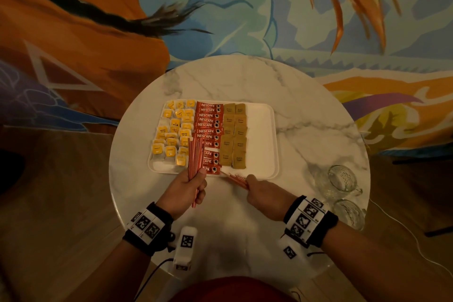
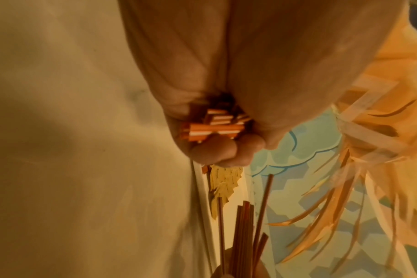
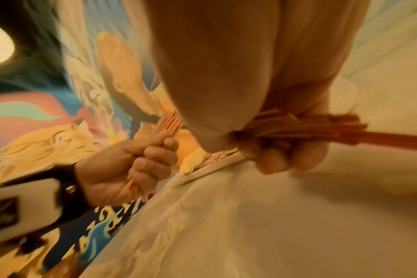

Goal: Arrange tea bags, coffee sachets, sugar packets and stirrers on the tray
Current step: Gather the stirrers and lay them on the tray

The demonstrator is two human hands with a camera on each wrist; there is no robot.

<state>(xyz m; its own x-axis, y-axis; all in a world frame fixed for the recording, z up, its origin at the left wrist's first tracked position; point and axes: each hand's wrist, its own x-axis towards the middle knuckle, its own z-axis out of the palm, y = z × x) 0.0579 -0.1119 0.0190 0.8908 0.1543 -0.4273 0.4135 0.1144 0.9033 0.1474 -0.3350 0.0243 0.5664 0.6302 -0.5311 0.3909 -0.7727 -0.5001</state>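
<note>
Hands each grip red stirrers: left hand (image 1: 187, 187) fists upright bundle (image 1: 195, 157), right hand (image 1: 263, 195) clutches second bundle (image 1: 236, 180). Beyond knuckles, tray (image 1: 262, 140) holds "NESCAFE CLASSIC" sachets (image 1: 208, 130), "Brown Sugar" packets (image 1: 235, 135).

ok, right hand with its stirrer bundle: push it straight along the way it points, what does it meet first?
The right hand points its stirrers up-left at the tray's near edge. First contact would probably be that rim, then the nearest Nescafe sachet. Height above the table is unclear, so it might clear the rim.
</note>
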